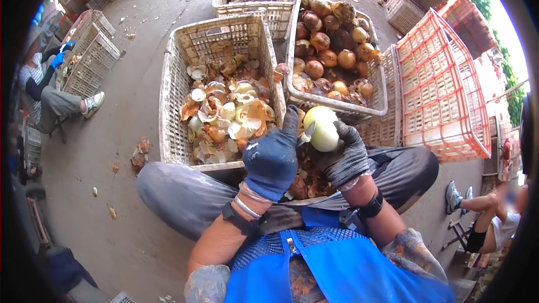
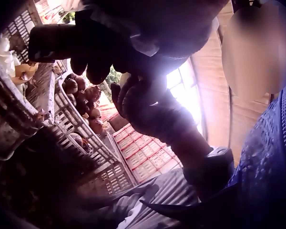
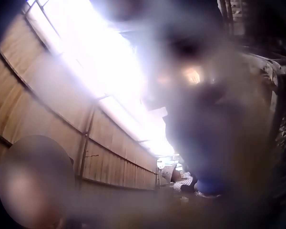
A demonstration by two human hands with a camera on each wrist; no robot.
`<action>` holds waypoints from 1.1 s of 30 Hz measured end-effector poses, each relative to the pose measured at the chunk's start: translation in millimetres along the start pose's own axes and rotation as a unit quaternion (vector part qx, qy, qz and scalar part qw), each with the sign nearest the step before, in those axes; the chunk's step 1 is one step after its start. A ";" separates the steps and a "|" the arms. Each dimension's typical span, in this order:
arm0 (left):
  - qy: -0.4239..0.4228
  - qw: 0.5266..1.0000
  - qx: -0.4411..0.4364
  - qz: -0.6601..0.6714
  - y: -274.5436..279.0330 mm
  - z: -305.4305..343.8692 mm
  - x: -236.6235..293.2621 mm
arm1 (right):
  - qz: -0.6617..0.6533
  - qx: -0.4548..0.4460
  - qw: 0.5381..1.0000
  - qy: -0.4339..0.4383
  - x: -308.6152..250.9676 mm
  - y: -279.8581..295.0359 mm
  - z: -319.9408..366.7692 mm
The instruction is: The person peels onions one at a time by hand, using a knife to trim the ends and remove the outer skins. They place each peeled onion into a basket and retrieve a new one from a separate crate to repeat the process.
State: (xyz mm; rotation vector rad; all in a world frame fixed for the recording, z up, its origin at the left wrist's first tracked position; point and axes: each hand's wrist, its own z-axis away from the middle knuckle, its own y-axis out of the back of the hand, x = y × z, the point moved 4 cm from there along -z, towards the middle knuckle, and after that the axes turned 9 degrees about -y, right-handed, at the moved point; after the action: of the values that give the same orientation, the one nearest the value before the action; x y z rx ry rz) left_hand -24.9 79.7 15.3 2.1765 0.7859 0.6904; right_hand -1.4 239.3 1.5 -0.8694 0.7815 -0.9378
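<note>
Held in my grey-gloved right hand (image 1: 343, 157), in the head view, is a pale, peeled onion (image 1: 321, 127), its fingers curled round the right side. My left hand (image 1: 271, 163), in a blue glove, is close by on the left with the fingers curled and one finger pointing forward. From it a small knife (image 1: 307, 134) shows a short blade right at the onion's left side; the handle is hidden in the glove. In the left wrist view both hands are dark against bright light. Blur covers most of the right wrist view.
A crate (image 1: 168, 106) of onion skins stands ahead on the left, a crate (image 1: 337, 105) of unpeeled onions ahead on the right. Behind them is another crate (image 1: 255, 8). Red-and-white crates (image 1: 441, 87) stand at right. Other people sit at left and right.
</note>
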 end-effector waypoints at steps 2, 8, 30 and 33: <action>0.030 0.999 0.000 0.030 -3.1 7.7 -6.8 | 0.128 0.002 0.991 0.036 5.8 -0.1 0.0; 0.184 0.972 -0.048 0.135 17.2 12.6 -53.0 | 0.227 0.033 0.973 0.040 16.1 -1.5 3.1; 0.172 0.969 -0.116 0.133 17.4 14.8 -94.6 | 0.557 0.004 0.829 0.057 19.2 -27.3 -3.9; 0.152 0.951 -0.268 -0.031 20.4 12.8 -111.8 | 0.446 0.021 0.892 0.067 18.2 -25.9 -16.7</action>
State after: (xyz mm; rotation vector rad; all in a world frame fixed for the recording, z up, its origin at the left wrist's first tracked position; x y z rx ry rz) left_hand -85.0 -15.8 -3.1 1.5675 0.7121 1.0832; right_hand -17.6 209.7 13.8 -0.3191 1.1330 -0.1852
